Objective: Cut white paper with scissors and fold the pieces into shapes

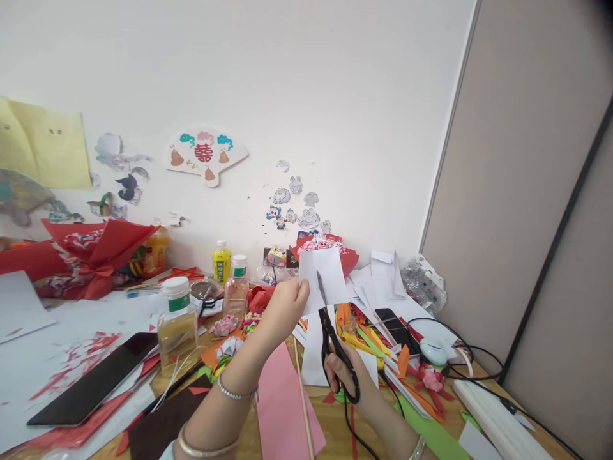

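My left hand pinches a small white sheet of paper by its left edge, holding it up above the cluttered table. In my right hand is a pair of black-handled scissors, with fingers through the handle loops. The scissors point upward, and their blades lie against the lower middle of the sheet. Whether the blades have cut into it, I cannot tell. Below the hands lie a strip of pink paper, a thin wooden stick and another white sheet.
Bottles stand to the left, near a black tablet. A phone, a white mouse, a black cable and a white power strip lie at right. Red-wrapped bouquets rest by the wall.
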{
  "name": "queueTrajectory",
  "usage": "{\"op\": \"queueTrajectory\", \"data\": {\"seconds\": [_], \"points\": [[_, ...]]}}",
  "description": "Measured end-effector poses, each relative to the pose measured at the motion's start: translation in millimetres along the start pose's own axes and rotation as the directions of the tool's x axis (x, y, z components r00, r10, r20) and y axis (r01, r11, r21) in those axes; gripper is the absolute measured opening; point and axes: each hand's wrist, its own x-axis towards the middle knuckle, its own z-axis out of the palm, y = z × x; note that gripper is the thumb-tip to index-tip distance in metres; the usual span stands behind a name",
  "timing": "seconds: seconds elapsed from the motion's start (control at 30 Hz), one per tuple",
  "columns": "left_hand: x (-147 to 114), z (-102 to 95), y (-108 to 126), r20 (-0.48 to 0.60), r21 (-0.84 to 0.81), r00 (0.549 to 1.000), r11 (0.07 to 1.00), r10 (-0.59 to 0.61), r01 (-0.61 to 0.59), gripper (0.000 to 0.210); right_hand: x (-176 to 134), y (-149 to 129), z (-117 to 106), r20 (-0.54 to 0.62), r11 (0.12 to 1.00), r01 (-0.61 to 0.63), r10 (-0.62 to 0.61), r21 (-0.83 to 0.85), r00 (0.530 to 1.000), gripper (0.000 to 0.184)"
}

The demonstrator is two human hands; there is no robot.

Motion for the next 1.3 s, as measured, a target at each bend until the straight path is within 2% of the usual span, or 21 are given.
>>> {"op": "queueTrajectory", "data": {"seconds": [0.4, 0.57, 0.73, 0.9, 1.03, 1.3], "points": [[0.3, -1.8, -2.1, 0.016, -0.166, 0.994, 0.980, -0.108, 0.109, 0.030, 0.4, -4.0, 0.5, -0.011, 1.000, -0.012, 0.012, -0.002, 1.000, 0.038], [1.4, -0.1, -10.5, 0.094, -0.298, 0.981, 0.935, -0.172, 0.193, 0.031, 1.9, -10.0, 0.1, 0.004, 0.998, -0.005, 0.005, 0.064, 1.000, 0.041], [-0.3, 1.0, -9.2, 0.155, -0.372, 0.975, 0.905, -0.159, 0.207, 0.028, 2.8, -12.2, -0.4, -0.009, 0.992, -0.011, 0.012, 0.127, 1.000, 0.042], [-0.6, 11.9, -14.8, 0.216, -0.419, 0.969, 0.885, -0.121, 0.204, 0.030, 4.3, -8.8, -1.3, -0.027, 0.988, -0.017, 0.021, 0.155, 0.999, 0.043], [0.2, 19.3, -20.2, 0.213, -0.438, 0.968, 0.872, -0.133, 0.217, 0.031, 4.4, -7.2, 0.9, -0.045, 0.988, -0.021, 0.029, 0.155, 0.999, 0.043], [0.4, 20.2, -17.6, 0.213, -0.429, 0.965, 0.872, -0.156, 0.236, 0.030, 4.3, -3.9, 4.4, -0.080, 0.991, -0.039, 0.050, 0.127, 0.996, 0.043]]}}
